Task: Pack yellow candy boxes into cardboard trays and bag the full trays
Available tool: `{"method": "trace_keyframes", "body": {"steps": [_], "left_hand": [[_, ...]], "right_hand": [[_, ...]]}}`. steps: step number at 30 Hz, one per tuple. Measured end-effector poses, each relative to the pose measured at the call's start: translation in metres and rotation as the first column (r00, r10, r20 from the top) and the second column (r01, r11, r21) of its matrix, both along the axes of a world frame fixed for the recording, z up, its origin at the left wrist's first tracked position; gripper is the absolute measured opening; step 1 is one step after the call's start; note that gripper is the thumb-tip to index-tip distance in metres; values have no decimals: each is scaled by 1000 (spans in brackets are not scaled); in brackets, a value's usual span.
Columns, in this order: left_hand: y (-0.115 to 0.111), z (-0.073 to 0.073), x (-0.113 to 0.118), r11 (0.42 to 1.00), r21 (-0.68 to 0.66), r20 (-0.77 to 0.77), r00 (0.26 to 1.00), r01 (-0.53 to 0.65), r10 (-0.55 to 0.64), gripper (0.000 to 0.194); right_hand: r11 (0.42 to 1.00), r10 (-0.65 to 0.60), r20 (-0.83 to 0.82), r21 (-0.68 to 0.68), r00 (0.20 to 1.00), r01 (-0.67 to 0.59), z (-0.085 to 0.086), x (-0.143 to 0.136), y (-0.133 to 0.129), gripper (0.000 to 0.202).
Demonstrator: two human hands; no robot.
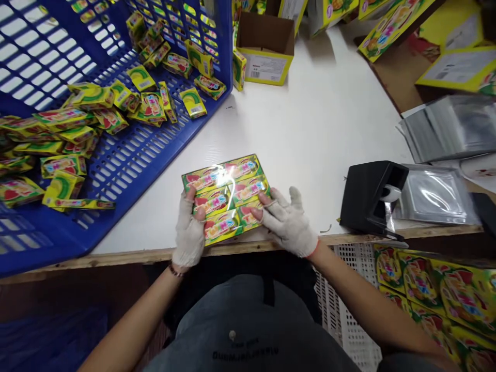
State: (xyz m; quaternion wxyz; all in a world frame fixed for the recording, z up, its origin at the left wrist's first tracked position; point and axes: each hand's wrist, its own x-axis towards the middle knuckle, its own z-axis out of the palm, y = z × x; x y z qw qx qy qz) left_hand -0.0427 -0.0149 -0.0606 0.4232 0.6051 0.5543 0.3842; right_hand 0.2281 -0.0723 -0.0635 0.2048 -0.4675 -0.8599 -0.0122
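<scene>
A flat pack of small candy-style boxes (220, 201), green and yellow with fruit pictures, lies near the table's front edge. Light glares off its shiny clear plastic cover. My left hand (189, 227), in a white glove with bare fingertips, grips the pack's lower left side, thumb on top. On the right side, my right hand (289, 219) holds it with thumb and fingertips at the edge, its outer fingers spread away. The pack's underside is hidden.
A blue plastic basket (127, 165) with many loose small boxes lies tipped at left. An open carton (265, 64) stands behind. To the right are a black tape dispenser (364, 196), clear plastic trays (434, 194) and stacked plastic sleeves (434, 129). Packed boxes (426, 289) sit below, at lower right.
</scene>
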Motion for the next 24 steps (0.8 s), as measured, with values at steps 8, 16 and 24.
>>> {"method": "trace_keyframes", "body": {"steps": [8, 16, 24], "left_hand": [[41, 2, 72, 708, 667, -189, 972, 232, -141, 29], [38, 26, 65, 272, 716, -618, 764, 644, -182, 15], [52, 23, 68, 194, 700, -656, 726, 687, -207, 19]], "right_hand": [[992, -100, 61, 80, 993, 95, 0, 20, 31, 54], [983, -137, -193, 96, 972, 158, 18, 42, 3, 36], [227, -936, -315, -211, 154, 951, 35, 180, -101, 45]]}}
